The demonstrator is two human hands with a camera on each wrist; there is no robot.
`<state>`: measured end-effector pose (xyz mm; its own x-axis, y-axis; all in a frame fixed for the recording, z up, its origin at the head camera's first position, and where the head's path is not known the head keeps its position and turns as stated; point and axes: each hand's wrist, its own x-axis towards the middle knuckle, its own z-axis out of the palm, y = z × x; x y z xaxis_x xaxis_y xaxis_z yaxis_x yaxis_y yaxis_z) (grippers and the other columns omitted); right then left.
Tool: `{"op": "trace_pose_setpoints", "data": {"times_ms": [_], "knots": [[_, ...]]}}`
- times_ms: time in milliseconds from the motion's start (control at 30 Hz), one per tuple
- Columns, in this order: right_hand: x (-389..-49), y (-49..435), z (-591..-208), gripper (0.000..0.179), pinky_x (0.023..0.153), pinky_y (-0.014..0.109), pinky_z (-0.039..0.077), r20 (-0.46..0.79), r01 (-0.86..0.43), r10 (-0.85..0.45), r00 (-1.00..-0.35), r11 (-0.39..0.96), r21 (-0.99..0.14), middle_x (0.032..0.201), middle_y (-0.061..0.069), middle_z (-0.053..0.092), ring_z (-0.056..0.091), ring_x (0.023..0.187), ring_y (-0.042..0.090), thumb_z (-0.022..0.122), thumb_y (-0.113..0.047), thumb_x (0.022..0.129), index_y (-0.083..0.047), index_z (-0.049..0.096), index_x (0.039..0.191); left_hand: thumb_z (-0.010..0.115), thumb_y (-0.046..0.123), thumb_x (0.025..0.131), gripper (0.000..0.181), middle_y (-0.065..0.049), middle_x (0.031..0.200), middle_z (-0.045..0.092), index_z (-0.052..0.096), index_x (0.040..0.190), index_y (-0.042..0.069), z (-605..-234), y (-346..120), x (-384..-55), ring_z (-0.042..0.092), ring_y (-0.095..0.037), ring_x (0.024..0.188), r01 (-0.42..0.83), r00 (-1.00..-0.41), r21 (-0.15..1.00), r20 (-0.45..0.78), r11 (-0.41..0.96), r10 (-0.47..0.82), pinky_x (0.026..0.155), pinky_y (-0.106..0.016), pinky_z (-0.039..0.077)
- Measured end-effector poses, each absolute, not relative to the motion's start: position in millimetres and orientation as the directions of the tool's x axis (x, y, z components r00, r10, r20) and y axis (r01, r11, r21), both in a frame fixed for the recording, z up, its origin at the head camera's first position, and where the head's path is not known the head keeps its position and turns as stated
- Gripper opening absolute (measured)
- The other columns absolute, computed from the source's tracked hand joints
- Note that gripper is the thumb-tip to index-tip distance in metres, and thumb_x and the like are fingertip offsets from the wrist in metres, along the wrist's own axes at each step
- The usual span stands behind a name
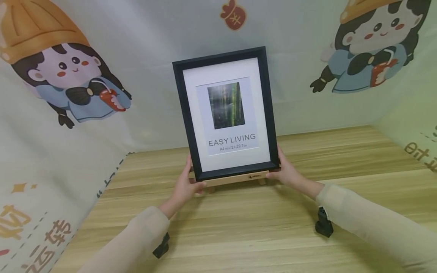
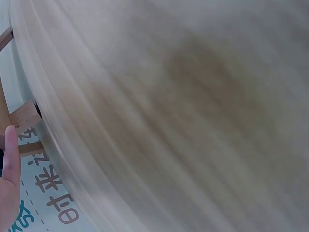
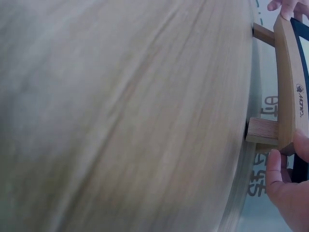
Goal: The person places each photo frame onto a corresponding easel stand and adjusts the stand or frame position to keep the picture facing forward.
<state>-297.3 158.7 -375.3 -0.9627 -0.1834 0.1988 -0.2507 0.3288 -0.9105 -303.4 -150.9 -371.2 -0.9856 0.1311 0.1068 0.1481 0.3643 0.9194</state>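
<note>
A black picture frame [image 1: 235, 171] with a white mat stands tilted back on a small wooden easel [image 1: 235, 179]. Its insert shows bamboo and the words EASY LIVING. At the lower left corner my left hand [image 1: 184, 185] grips the frame, thumb in front by the ledge, the other fingers partly hidden along the side. My right hand [image 1: 286, 172] grips the lower right corner likewise. In the right wrist view, the right hand [image 3: 292, 198] has its thumb against the end of the ledge [image 3: 287, 82]. The left wrist view catches only part of the left hand [image 2: 9, 179].
Easel legs [image 3: 263, 130] stand on the wood-grain tabletop [image 1: 239, 227]. Behind and at the sides hangs a pale cloth [image 1: 153, 57] printed with cartoon figures and characters. A black wrist device [image 1: 323, 223] hangs below the right sleeve, another [image 1: 162, 246] below the left.
</note>
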Motion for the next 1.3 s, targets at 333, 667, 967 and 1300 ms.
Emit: {"op": "trace_pose_setpoints", "data": {"times_ms": [333, 667, 967, 1300], "knots": [[-293.8, 164.8, -375.6, 0.103, 0.101, 0.054, 0.034, 0.232, -0.281, -0.180, -0.956, 0.332, -0.901, 0.146, 0.032, 0.012, 0.028, 0.126, 0.047, 0.063, 0.014, 0.074, -0.008, -0.007, 0.147, 0.064, -0.016, 0.074, 0.112, -0.023, 0.131, 0.040, -0.003, 0.146, 0.037, -370.3, -145.1, -305.5, 0.062, -0.027, 0.083, 0.169, -0.979, 0.918, 0.114, 0.360, 0.168, 0.059, -0.038, 0.057], [-290.5, 170.9, -375.7, 0.101, 0.092, 0.049, 0.045, 0.252, -0.303, -0.187, -0.949, 0.331, -0.894, 0.143, 0.032, 0.018, 0.039, 0.117, 0.046, 0.063, 0.013, 0.075, -0.010, -0.003, 0.147, 0.063, -0.017, 0.074, 0.112, -0.023, 0.131, 0.039, -0.002, 0.145, 0.041, -370.2, -139.2, -306.8, 0.060, -0.025, 0.081, 0.164, -0.976, 0.925, 0.103, 0.343, 0.190, 0.058, -0.038, 0.057], [-290.0, 173.8, -377.4, 0.102, 0.091, 0.048, 0.045, 0.261, -0.313, -0.196, -0.945, 0.315, -0.896, 0.148, 0.028, 0.009, 0.033, 0.122, 0.046, 0.061, 0.016, 0.075, -0.012, -0.005, 0.147, 0.062, -0.018, 0.074, 0.112, -0.023, 0.133, 0.038, -0.003, 0.145, 0.041, -369.6, -135.8, -306.2, 0.060, -0.025, 0.081, 0.168, -0.975, 0.925, 0.106, 0.340, 0.193, 0.058, -0.038, 0.057], [-289.0, 175.9, -378.4, 0.104, 0.092, 0.048, 0.045, 0.249, -0.297, -0.182, -0.951, 0.321, -0.899, 0.147, 0.029, 0.011, 0.037, 0.120, 0.046, 0.061, 0.017, 0.074, -0.013, -0.006, 0.147, 0.062, -0.019, 0.073, 0.113, -0.024, 0.133, 0.038, -0.002, 0.145, 0.040, -370.1, -132.7, -306.5, 0.061, -0.025, 0.079, 0.173, -0.974, 0.930, 0.113, 0.326, 0.194, 0.057, -0.039, 0.057]]}}
